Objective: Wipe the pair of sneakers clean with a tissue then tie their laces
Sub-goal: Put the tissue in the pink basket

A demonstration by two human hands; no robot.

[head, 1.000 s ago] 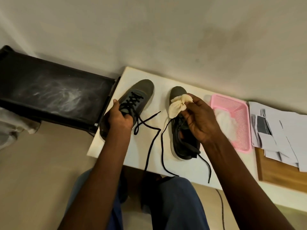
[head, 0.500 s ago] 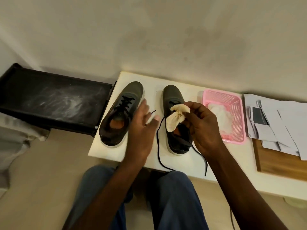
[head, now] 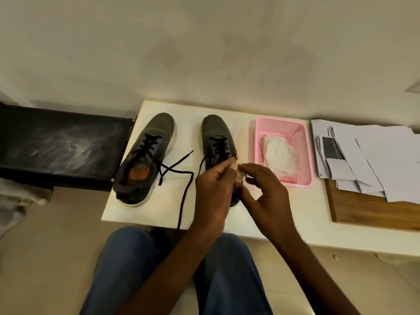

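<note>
Two dark grey sneakers stand side by side on the white table, toes toward the wall. The left sneaker is fully visible, and its untied black laces trail across the table, one over the front edge. My hands cover the heel half of the right sneaker. Above it, my left hand and my right hand meet and both pinch a small crumpled tissue, which is mostly hidden between the fingers.
A pink plastic basket holding a pile of white tissues stands right of the shoes. Loose papers lie on a wooden board at far right. A black dusty surface adjoins the table's left edge. My knees sit below the front edge.
My left hand let go of the left sneaker, which now rests on the table, and crossed to the right. It now joins my right hand on the tissue, lower over the right sneaker.
</note>
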